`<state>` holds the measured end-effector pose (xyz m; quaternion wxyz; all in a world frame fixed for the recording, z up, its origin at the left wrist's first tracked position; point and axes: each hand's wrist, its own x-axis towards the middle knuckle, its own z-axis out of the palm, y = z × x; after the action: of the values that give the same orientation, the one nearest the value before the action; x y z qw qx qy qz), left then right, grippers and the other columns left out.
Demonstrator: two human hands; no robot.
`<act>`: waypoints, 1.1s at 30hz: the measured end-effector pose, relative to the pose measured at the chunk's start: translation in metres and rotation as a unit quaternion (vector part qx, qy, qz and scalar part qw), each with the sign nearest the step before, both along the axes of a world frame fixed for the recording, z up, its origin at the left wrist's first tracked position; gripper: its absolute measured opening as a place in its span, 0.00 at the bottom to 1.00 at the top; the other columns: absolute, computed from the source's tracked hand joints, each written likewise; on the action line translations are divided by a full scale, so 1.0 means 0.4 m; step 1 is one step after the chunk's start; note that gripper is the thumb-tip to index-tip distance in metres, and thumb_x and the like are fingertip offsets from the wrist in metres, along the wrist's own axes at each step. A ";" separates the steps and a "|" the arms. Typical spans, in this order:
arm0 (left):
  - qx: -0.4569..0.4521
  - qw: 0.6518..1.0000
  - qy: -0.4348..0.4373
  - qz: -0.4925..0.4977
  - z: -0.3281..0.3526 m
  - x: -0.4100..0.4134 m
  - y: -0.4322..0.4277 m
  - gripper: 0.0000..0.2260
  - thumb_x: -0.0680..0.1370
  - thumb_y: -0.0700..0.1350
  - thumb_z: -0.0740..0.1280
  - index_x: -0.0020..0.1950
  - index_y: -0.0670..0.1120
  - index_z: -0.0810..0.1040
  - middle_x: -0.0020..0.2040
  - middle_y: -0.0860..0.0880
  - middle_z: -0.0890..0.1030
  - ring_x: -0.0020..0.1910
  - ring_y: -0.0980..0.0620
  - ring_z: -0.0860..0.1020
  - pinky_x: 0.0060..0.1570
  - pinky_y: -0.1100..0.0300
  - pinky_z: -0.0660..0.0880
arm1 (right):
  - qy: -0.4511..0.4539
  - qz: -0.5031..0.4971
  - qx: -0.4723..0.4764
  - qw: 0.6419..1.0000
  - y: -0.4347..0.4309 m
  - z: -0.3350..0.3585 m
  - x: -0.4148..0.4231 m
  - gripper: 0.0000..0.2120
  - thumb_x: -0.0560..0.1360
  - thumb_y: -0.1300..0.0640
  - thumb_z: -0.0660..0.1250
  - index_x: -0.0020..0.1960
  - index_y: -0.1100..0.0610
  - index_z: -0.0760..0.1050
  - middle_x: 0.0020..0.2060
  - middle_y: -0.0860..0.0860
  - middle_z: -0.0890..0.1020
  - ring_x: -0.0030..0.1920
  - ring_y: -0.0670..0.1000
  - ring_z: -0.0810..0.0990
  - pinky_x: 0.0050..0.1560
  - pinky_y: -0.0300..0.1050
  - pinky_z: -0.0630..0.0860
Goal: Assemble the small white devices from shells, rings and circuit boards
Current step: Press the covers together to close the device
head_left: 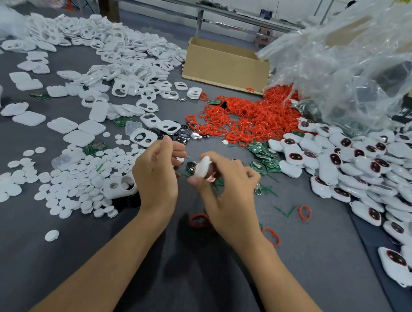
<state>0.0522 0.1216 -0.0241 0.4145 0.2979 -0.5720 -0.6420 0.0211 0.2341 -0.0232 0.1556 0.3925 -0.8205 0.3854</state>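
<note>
White discs [76, 183] litter the grey surface [34, 260] at left, with empty shells [114, 52] heaped behind. The left hand [157, 174] has its fingers curled; whether it holds anything cannot be told. The right hand [229, 189] pinches a white shell [203, 167] above the surface. Red rings [246, 117], green circuit boards [265, 160] and assembled devices [370, 167] lie to the right.

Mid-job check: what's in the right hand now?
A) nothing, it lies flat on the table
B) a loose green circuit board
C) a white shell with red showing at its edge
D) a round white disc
C: the right hand grips a white shell with its fingers curled round it, and a bit of red shows at the shell's lower edge.
</note>
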 end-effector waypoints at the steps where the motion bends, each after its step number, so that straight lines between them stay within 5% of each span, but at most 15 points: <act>1: 0.002 1.000 0.001 0.001 0.002 0.001 -0.001 0.17 0.82 0.48 0.59 0.37 0.49 0.81 0.34 0.50 0.82 0.34 0.55 0.78 0.37 0.56 0.73 | 0.001 -0.003 -0.005 1.000 0.001 0.003 0.001 0.14 0.75 0.40 0.62 0.53 0.48 0.75 0.41 0.39 0.74 0.46 0.45 0.71 0.51 0.46 0.57; 4: 0.004 1.000 0.004 0.008 0.003 0.002 0.001 0.18 0.83 0.48 0.59 0.36 0.48 0.81 0.35 0.50 0.82 0.34 0.54 0.78 0.39 0.54 0.74 | -0.001 0.003 0.076 0.997 -0.005 -0.006 -0.004 0.14 0.74 0.40 0.64 0.54 0.48 0.75 0.39 0.39 0.71 0.48 0.47 0.71 0.51 0.47 0.55; 7: 0.013 1.000 0.004 0.000 0.007 0.001 0.001 0.18 0.83 0.49 0.59 0.36 0.48 0.81 0.35 0.50 0.82 0.34 0.54 0.78 0.36 0.58 0.73 | 0.005 -0.012 0.015 1.000 -0.004 -0.004 -0.004 0.13 0.74 0.40 0.62 0.51 0.47 0.74 0.37 0.39 0.72 0.45 0.45 0.70 0.50 0.46 0.55; 10: 0.020 1.000 0.007 0.004 0.005 0.001 0.001 0.18 0.83 0.48 0.58 0.36 0.48 0.81 0.35 0.48 0.82 0.34 0.53 0.77 0.35 0.57 0.72 | 0.004 0.011 0.056 0.998 -0.009 -0.010 0.002 0.12 0.73 0.42 0.64 0.51 0.48 0.74 0.35 0.35 0.67 0.46 0.46 0.70 0.49 0.46 0.54; 17: 0.021 1.000 0.006 0.000 0.006 0.001 0.002 0.18 0.83 0.48 0.58 0.37 0.47 0.81 0.37 0.47 0.83 0.36 0.53 0.78 0.40 0.55 0.74 | 0.017 0.032 0.047 0.998 -0.012 -0.010 0.009 0.17 0.73 0.41 0.65 0.55 0.51 0.76 0.43 0.40 0.76 0.48 0.48 0.72 0.50 0.45 0.56; 29: 0.030 1.000 0.007 0.005 0.011 0.002 0.001 0.19 0.83 0.48 0.58 0.37 0.46 0.80 0.35 0.49 0.82 0.33 0.54 0.77 0.38 0.55 0.73 | 0.028 0.001 0.019 0.999 -0.001 -0.002 0.012 0.12 0.75 0.44 0.64 0.54 0.49 0.74 0.43 0.39 0.75 0.48 0.46 0.70 0.52 0.46 0.56; 33: 0.020 1.000 -0.006 0.007 0.009 0.001 0.002 0.19 0.83 0.49 0.57 0.37 0.47 0.80 0.36 0.48 0.82 0.35 0.53 0.78 0.41 0.54 0.74 | 0.025 0.031 0.109 0.993 -0.013 -0.015 0.014 0.12 0.76 0.49 0.63 0.58 0.52 0.72 0.46 0.44 0.76 0.52 0.48 0.70 0.53 0.47 0.54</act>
<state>0.0525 0.1223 -0.0203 0.4098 0.3136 -0.5596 -0.6485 0.0265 0.2290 -0.0293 0.1201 0.4423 -0.8408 0.2882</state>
